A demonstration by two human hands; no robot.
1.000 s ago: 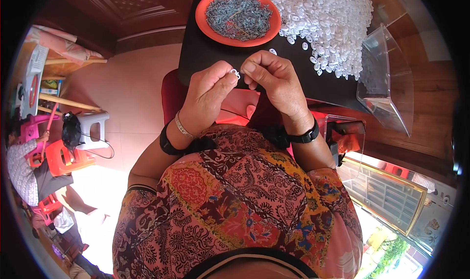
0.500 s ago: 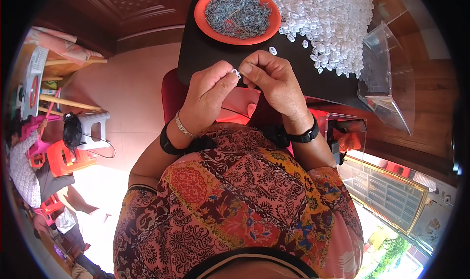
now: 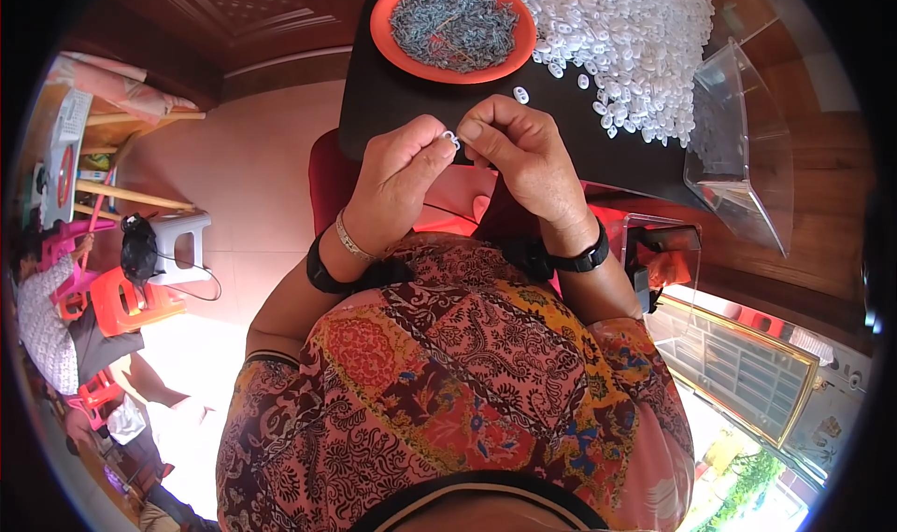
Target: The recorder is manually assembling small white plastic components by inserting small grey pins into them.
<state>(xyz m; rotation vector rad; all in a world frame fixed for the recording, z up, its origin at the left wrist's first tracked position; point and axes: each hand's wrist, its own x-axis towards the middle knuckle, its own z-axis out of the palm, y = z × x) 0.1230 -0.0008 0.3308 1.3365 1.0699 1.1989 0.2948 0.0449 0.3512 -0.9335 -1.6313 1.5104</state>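
The left hand (image 3: 404,172) and right hand (image 3: 519,149) met fingertip to fingertip above the near edge of the black bench (image 3: 392,93), both pinching one small white plastic ring piece (image 3: 451,139). At 12 o'clock sat the round orange plate of grey-blue bits (image 3: 452,26); at 1 o'clock lay the heap of white plastic pieces (image 3: 626,37).

Both hands (image 3: 458,158) — one white piece (image 3: 450,139)

Glossy orange plastic plate (image 3: 392,48), matt black tabletop (image 3: 392,102), clear plastic box (image 3: 738,149).
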